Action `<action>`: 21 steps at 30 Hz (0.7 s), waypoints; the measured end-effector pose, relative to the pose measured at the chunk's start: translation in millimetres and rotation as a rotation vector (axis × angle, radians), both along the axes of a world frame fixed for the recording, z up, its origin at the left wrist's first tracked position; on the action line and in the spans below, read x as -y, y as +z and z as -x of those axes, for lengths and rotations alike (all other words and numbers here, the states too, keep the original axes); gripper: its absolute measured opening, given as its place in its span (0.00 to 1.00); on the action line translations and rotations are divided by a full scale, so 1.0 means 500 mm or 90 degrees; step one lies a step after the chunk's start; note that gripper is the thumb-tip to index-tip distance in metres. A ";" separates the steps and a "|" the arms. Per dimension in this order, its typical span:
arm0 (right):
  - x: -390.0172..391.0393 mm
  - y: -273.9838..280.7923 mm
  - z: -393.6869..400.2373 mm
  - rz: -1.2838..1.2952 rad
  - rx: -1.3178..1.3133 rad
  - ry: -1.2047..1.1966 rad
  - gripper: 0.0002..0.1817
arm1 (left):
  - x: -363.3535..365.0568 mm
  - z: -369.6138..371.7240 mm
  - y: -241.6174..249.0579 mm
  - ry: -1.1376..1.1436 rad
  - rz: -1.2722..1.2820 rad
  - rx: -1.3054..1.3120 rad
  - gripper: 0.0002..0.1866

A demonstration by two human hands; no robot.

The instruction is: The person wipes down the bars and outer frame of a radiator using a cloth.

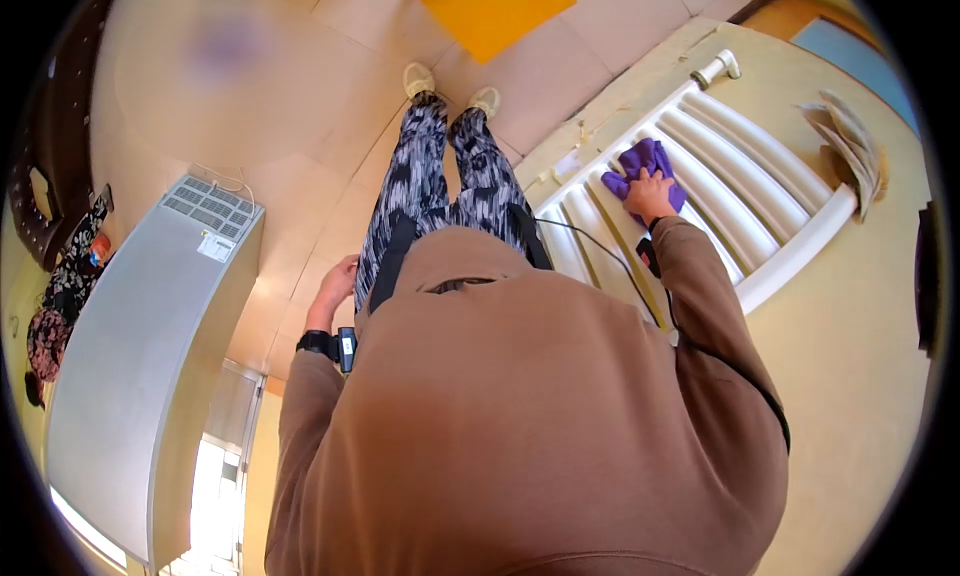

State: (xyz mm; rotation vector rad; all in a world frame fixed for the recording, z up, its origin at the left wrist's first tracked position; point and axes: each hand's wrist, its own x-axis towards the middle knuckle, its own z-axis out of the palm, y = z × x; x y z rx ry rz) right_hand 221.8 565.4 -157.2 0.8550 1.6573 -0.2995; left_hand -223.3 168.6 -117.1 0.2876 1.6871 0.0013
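Observation:
A crumpled purple cloth point(648, 160) lies against the white radiator point(745, 151) on my right side. My right hand point(650, 195) grips it, pressing it to the radiator's tubes at about mid-length. The radiator has several rounded bars and a pipe valve point(716, 69) at its far end. My left hand point(338, 281) hangs beside my left thigh, near the patterned trousers. Its fingers are partly hidden, and nothing shows in it. A black band with a small device point(346, 348) is on that wrist.
A tall grey fridge-like cabinet point(140, 376) stands at my left. An orange-yellow sheet point(490, 11) lies ahead on the tiled floor point(330, 106). A bundle of beige cloth or paper point(848, 146) sits by the radiator's end. A black cable point(610, 254) runs from my waist toward my right arm.

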 end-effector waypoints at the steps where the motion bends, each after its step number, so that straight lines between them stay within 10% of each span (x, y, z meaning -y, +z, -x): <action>1: 0.004 -0.004 0.004 -0.019 0.005 0.008 0.21 | 0.027 -0.016 -0.003 -0.021 -0.034 -0.005 0.17; 21: 0.076 0.265 0.064 0.089 0.094 -0.036 0.28 | 0.072 0.137 -0.099 0.126 -0.058 -0.066 0.20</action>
